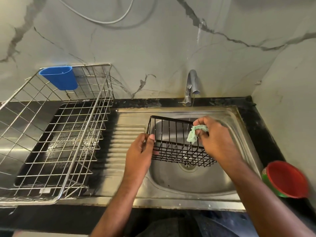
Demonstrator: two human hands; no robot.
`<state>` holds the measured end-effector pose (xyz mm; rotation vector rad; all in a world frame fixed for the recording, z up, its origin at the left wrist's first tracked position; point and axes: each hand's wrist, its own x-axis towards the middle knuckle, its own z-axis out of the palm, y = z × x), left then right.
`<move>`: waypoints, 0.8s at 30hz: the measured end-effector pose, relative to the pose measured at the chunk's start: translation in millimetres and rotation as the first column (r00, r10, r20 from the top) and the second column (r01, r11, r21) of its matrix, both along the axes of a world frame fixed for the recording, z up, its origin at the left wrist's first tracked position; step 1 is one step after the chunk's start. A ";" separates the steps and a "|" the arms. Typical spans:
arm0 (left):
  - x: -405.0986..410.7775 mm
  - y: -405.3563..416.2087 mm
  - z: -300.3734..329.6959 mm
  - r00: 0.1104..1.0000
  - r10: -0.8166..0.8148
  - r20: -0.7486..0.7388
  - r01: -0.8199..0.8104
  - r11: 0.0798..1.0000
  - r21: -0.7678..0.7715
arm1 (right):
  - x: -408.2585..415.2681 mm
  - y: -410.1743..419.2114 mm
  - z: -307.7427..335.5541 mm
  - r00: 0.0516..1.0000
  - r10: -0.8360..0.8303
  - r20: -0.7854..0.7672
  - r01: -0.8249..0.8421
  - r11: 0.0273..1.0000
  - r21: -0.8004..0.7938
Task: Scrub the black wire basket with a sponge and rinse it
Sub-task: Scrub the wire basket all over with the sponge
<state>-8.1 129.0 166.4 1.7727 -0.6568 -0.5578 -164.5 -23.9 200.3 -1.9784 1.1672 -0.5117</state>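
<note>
At far left, a steel dish rack [56, 134] with a blue cup [59, 77] sits unused on the counter. Over the sink [246, 137], the left hand [141, 151] is curled closed around the left end of the black wire basket [177, 142], holding it tilted above the drain. The right hand [217, 135] pinches a crumpled green sponge [196, 132] against the basket's upright wires. A thin stream seems to run from the tap [192, 86], though it is faint. Scrubbing looks mid-way; no suds show, and the final rinse appears to remain. A red bowl [287, 178] sits at right.
</note>
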 end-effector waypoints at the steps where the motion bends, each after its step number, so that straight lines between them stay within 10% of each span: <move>1: -1.2 0.4 -2.4 1.000 0.019 0.023 -0.019 1.000 0.017 | -0.2 -0.6 0.2 1.000 0.000 -0.007 0.000 1.000 -0.005; 8: 7.2 -3.4 12.5 0.959 0.153 0.236 -0.149 0.988 -0.035 | -4.5 -3.5 1.4 0.994 0.065 -0.089 -0.077 0.989 -0.129; 16: -1.2 -28.1 14.0 0.916 -0.391 0.094 0.345 0.884 0.315 | 5.4 14.0 6.1 0.924 0.307 -0.229 -0.359 0.903 -0.238; 24: -6.9 -21.4 6.9 0.956 -0.204 0.211 0.113 0.920 0.376 | -9.7 19.6 21.6 0.983 0.178 -0.046 -0.174 0.823 -0.541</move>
